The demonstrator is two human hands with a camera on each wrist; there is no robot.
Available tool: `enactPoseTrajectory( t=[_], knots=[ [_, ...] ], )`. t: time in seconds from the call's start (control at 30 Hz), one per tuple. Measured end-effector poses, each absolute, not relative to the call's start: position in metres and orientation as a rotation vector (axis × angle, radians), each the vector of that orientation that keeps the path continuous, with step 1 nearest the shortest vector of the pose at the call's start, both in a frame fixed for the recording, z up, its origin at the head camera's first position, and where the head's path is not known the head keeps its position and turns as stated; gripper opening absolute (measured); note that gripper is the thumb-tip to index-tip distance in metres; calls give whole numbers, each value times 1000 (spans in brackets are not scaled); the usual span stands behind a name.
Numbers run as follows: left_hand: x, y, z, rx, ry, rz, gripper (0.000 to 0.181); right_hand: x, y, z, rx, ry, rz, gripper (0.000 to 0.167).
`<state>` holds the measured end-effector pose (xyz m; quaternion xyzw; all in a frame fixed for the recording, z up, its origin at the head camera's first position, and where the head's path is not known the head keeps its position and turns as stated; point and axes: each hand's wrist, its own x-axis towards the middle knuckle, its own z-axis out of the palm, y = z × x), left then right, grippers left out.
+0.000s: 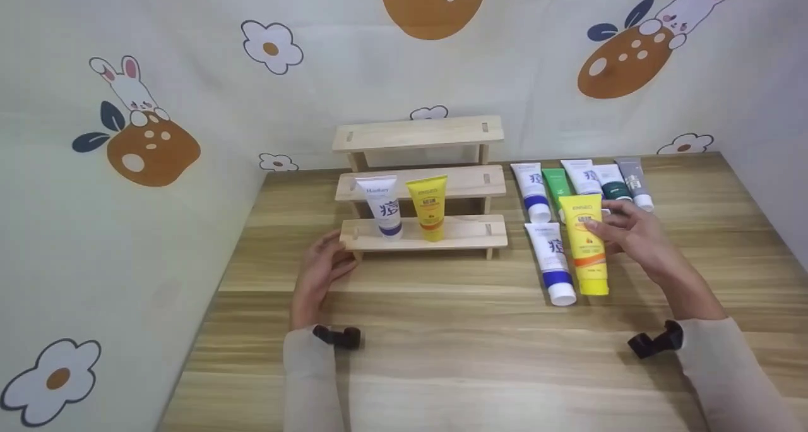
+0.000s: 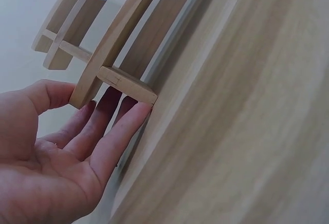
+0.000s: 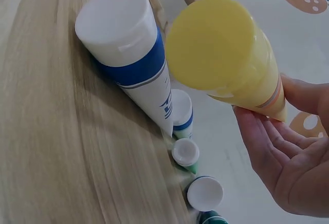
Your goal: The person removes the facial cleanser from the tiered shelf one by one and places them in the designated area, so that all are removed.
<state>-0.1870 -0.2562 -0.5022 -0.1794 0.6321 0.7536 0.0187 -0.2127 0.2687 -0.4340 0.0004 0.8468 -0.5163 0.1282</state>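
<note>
My right hand (image 1: 641, 239) pinches a yellow squeeze tube (image 1: 587, 246) between thumb and fingers, its cap toward me. In the right wrist view the tube (image 3: 216, 44) is held above the table. Just left of it lies a white tube with a blue band (image 1: 551, 261). My left hand (image 1: 323, 271) grips the left end of the lowest step of a three-tier wooden rack (image 1: 467, 233), thumb on top and fingers beneath in the left wrist view. On that step stand a white-and-blue tube (image 1: 382, 208) and a smaller yellow tube (image 1: 429, 208), both upright on their caps.
Behind the right hand lies a row of tubes: a white-and-blue one (image 1: 531, 192), a green one (image 1: 557, 189), another white one (image 1: 581, 176), a white and dark green one (image 1: 612, 182) and a grey one (image 1: 634, 182). A patterned cloth (image 1: 353, 59) hangs behind the wooden table (image 1: 442, 331).
</note>
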Motion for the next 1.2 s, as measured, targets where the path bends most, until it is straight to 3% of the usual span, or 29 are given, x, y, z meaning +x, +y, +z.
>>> enactPoseTrajectory(
  t=[0.4,0.63,1.1,1.2],
  knots=[
    [-186,-257,-506,-542,1994,2308,43,-218,273,-447,48,2235,-1425,73],
    [-187,-259,-505,-548,1982,2314,43,-220,271,-452,49,2208,-1405,78],
    [-188,-259,-506,-511,1975,2347,45,-225,280,-464,112,2185,-1402,61],
    [-188,-258,-505,-527,1978,2339,45,-226,279,-465,114,2177,-1404,64]
  ],
)
